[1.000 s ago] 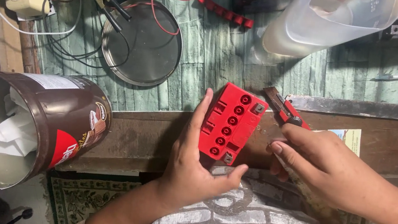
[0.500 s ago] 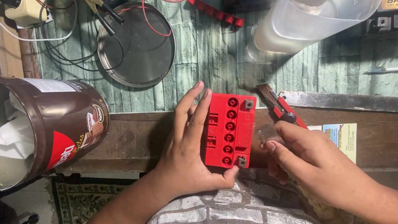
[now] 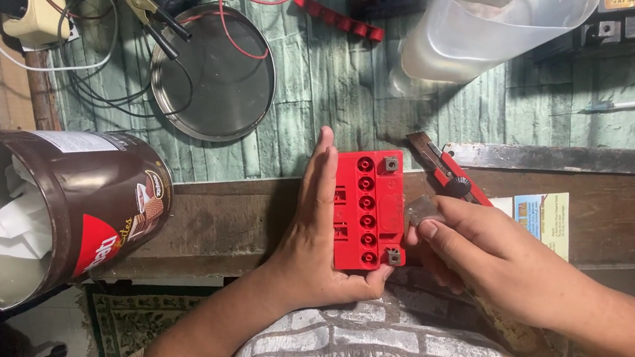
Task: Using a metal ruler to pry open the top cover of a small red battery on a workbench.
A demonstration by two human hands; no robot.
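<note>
A small red battery with a row of round fill holes and two metal terminals stands on the wooden board's edge. My left hand grips it from the left side, fingers flat along it and thumb hooked under its near end. My right hand rests against the battery's right side, pinching a small grey flat piece. What that piece is I cannot tell. A red and black utility knife lies just beyond my right hand.
A brown tin can with white paper inside lies on its side at left. Beyond it are a round metal lid, clip leads, a red cap strip, a clear plastic jug, black batteries and a printed leaflet.
The battery has been turned from tilted to square with the board's edge. My right hand has come in against its right side with the grey piece.
</note>
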